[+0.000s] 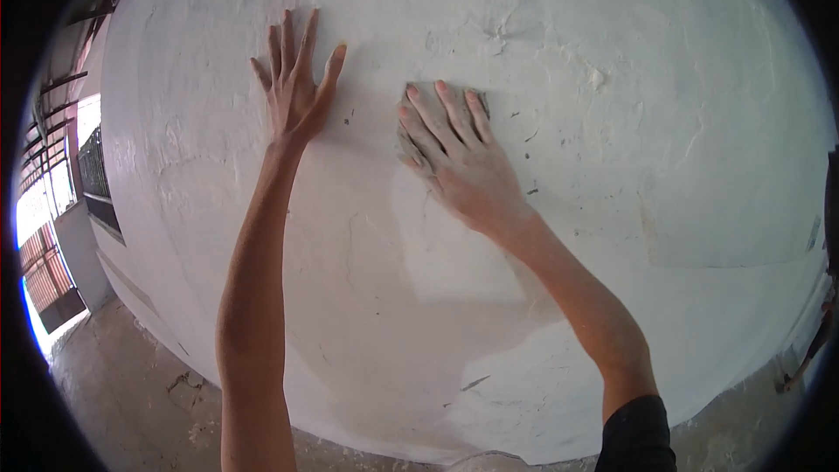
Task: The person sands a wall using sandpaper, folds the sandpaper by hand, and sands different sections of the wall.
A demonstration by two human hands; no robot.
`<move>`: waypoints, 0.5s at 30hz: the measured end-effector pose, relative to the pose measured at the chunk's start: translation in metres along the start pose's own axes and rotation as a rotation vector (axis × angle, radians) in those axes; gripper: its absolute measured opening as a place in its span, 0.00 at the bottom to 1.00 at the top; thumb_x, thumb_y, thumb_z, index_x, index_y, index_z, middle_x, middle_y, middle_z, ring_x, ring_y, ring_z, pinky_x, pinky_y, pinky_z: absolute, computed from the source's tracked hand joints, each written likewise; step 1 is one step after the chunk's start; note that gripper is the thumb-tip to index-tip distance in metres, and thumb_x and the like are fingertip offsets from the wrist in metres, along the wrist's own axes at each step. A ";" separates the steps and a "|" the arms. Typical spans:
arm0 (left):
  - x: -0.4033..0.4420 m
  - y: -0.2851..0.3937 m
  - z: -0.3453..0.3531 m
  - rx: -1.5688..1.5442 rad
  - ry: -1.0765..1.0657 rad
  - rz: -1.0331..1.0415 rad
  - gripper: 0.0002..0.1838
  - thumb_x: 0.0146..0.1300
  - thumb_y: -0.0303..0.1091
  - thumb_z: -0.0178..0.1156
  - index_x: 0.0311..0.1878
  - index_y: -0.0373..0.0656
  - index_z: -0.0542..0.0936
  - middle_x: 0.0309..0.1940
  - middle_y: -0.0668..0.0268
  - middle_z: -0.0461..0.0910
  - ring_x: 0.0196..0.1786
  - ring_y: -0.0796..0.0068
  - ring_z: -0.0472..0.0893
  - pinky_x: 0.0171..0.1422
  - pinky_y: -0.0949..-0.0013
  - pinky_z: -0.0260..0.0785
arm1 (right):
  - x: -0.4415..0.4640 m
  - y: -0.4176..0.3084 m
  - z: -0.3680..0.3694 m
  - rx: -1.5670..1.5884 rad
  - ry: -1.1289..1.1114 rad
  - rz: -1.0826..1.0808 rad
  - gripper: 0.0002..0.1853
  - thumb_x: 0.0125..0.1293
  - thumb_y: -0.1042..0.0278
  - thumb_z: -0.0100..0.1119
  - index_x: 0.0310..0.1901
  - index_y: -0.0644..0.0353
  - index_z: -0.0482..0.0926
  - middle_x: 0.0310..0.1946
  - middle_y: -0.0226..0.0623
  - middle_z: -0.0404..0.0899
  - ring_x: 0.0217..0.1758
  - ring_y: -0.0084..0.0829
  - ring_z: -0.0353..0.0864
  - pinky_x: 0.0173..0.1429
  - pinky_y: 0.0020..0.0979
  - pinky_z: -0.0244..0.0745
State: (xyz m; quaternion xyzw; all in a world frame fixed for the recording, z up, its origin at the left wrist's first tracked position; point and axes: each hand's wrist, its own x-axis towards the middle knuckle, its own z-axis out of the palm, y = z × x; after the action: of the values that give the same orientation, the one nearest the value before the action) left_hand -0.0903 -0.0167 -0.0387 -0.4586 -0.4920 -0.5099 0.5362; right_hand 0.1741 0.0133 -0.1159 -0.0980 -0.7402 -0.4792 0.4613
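Observation:
Both arms reach up to a white, unevenly coated wall. My left hand rests against it at the upper left, fingers spread and nothing in it. Lower and to the right, my right hand presses a thin grey sheet of sandpaper to the wall. Only the sheet's edges show, past the fingertips and beside the thumb; the rest is hidden under the palm. Pale dust coats the right hand's fingers and back.
Rough patches, cracks and small dark chips mark the wall, with a raised lump at the upper right. Bare grey floor runs along its foot. A barred window and a reddish gate are at far left.

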 end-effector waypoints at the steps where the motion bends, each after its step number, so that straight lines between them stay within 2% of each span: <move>1: 0.000 0.000 0.002 0.012 0.024 0.013 0.38 0.70 0.71 0.42 0.80 0.68 0.55 0.83 0.66 0.43 0.84 0.58 0.40 0.83 0.36 0.23 | -0.009 -0.001 -0.002 0.006 -0.001 -0.005 0.27 0.74 0.54 0.50 0.68 0.60 0.69 0.76 0.42 0.58 0.80 0.49 0.53 0.82 0.53 0.48; 3: 0.002 -0.002 0.004 0.028 0.042 0.042 0.38 0.70 0.70 0.42 0.80 0.68 0.55 0.83 0.67 0.43 0.84 0.58 0.40 0.83 0.36 0.24 | -0.038 -0.005 -0.006 -0.016 -0.096 -0.043 0.27 0.74 0.53 0.51 0.68 0.58 0.70 0.76 0.41 0.60 0.79 0.48 0.54 0.82 0.53 0.48; 7: 0.002 -0.006 0.004 0.031 0.066 0.053 0.38 0.70 0.71 0.41 0.80 0.68 0.55 0.83 0.67 0.43 0.84 0.58 0.40 0.83 0.37 0.24 | -0.051 -0.004 0.000 -0.017 -0.118 -0.048 0.26 0.75 0.57 0.49 0.69 0.59 0.69 0.76 0.39 0.60 0.80 0.47 0.54 0.82 0.53 0.47; 11: 0.000 -0.006 0.005 0.045 0.065 0.077 0.36 0.73 0.68 0.36 0.80 0.68 0.54 0.83 0.68 0.42 0.84 0.57 0.40 0.83 0.37 0.24 | -0.007 -0.015 0.016 -0.023 -0.064 -0.022 0.27 0.71 0.63 0.50 0.71 0.61 0.67 0.76 0.44 0.58 0.81 0.51 0.50 0.83 0.55 0.44; 15: 0.003 -0.012 0.013 0.029 0.081 0.106 0.37 0.72 0.71 0.35 0.80 0.70 0.54 0.83 0.68 0.42 0.84 0.58 0.40 0.83 0.37 0.24 | -0.027 -0.028 0.018 -0.041 -0.072 0.010 0.32 0.67 0.63 0.53 0.72 0.62 0.65 0.78 0.48 0.54 0.82 0.54 0.46 0.83 0.57 0.41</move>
State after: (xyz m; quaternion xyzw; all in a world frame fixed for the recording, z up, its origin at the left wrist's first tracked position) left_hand -0.1029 -0.0051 -0.0345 -0.4553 -0.4524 -0.4914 0.5887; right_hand 0.1627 0.0211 -0.1563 -0.1280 -0.7459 -0.4881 0.4348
